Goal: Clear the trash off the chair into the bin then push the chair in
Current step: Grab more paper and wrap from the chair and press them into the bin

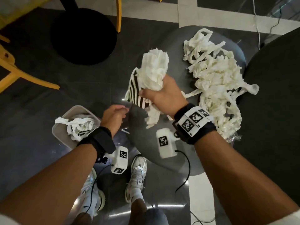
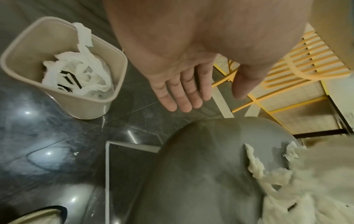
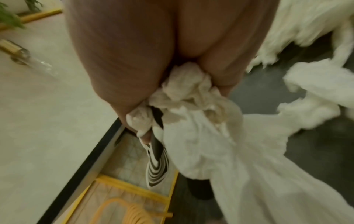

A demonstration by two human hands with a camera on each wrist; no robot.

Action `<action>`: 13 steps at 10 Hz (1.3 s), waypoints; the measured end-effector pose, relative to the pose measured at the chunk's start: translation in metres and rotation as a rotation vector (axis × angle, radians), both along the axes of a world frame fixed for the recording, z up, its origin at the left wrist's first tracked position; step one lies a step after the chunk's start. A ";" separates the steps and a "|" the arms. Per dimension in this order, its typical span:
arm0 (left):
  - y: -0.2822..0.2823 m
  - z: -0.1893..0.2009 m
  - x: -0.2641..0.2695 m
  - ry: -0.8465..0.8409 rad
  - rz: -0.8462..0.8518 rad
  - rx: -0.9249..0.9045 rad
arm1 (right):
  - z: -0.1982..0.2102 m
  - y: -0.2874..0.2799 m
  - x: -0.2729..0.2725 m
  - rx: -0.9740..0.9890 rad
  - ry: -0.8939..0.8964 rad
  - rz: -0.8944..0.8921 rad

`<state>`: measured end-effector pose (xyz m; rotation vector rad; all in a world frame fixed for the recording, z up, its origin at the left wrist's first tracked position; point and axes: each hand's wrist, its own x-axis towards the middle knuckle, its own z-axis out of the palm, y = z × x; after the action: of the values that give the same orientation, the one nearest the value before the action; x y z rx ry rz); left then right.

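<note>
Beside bin (image 1: 56, 129), yellow chair (image 1: 19, 73)

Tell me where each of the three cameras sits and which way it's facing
Head: looks down over both forearms, right hand gripping a tissue wad above the chair; shoes show.
Left wrist: looks along the open left hand to floor and bin.
Right wrist: looks along the right hand at the wad in its grip.
Shared: head and left wrist both show bin and chair seat.
</note>
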<state>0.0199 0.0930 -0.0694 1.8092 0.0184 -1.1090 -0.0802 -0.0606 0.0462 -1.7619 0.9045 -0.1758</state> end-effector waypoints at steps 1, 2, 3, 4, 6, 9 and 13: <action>0.022 -0.012 0.013 -0.013 0.008 0.078 | -0.003 0.035 0.032 0.019 0.002 0.085; 0.049 -0.023 0.030 -0.040 0.003 0.150 | -0.013 0.054 0.052 0.057 0.037 0.093; 0.081 -0.028 0.052 -0.068 0.025 0.247 | -0.019 0.077 0.074 0.179 -0.050 0.020; 0.123 -0.033 0.071 0.017 0.079 0.301 | -0.020 0.119 0.112 0.463 -0.143 -0.029; 0.213 -0.084 0.110 -0.027 0.037 0.487 | -0.054 0.205 0.197 0.671 -0.127 0.090; 0.260 -0.223 0.133 -0.051 0.136 0.544 | -0.202 0.248 0.244 0.705 0.039 -0.108; 0.276 -0.242 0.170 -0.190 0.066 0.479 | -0.359 0.271 0.205 -0.159 0.877 0.728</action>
<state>0.1901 0.3694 -0.3118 2.3168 0.2477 -0.9323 0.1245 0.2103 -0.3131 -2.2279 0.7679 1.0911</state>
